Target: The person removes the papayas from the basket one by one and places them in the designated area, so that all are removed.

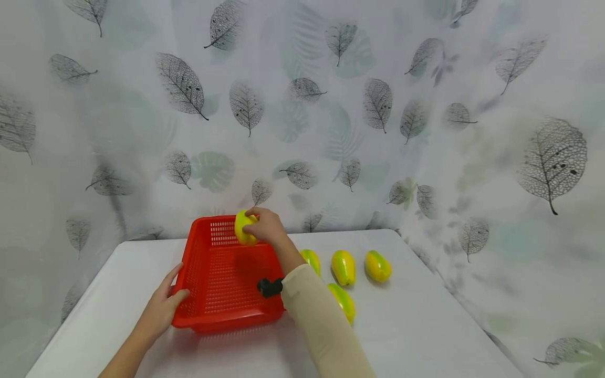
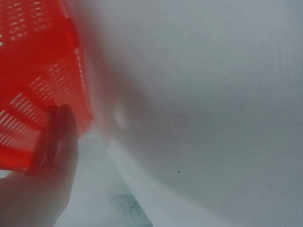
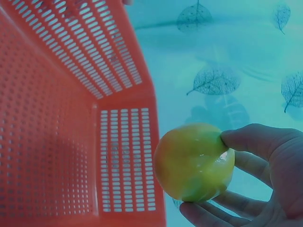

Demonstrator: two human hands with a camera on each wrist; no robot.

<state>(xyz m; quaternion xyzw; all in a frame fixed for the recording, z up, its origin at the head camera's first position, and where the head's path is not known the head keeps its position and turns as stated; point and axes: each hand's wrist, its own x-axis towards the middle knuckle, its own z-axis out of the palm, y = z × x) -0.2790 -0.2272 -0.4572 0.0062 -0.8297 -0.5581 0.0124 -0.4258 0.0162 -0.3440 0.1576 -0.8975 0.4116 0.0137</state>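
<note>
A red plastic basket (image 1: pixel 231 316) with slotted walls stands on the white table. My left hand (image 1: pixel 158 312) grips its left rim, thumb over the inside edge and fingers along the outer wall; the left wrist view shows those fingers (image 2: pixel 64 137) against the slotted side. Above the basket's far right corner, my right hand (image 1: pixel 267 227) holds a glossy yellow-green papaya (image 1: pixel 242 230) between thumb and fingers. In the right wrist view the papaya (image 3: pixel 194 163) is beside the basket's rim (image 3: pixel 154 142). The visible part of the basket's floor holds nothing; my right forearm hides some of its right side.
Several more papayas lie on the table right of the basket, among them one at the far right (image 1: pixel 377 266) and one (image 1: pixel 342 302) partly behind my right sleeve (image 1: pixel 321 320). A leaf-patterned curtain (image 1: pixel 302 142) surrounds the white table (image 1: pixel 425 320) at the back and sides.
</note>
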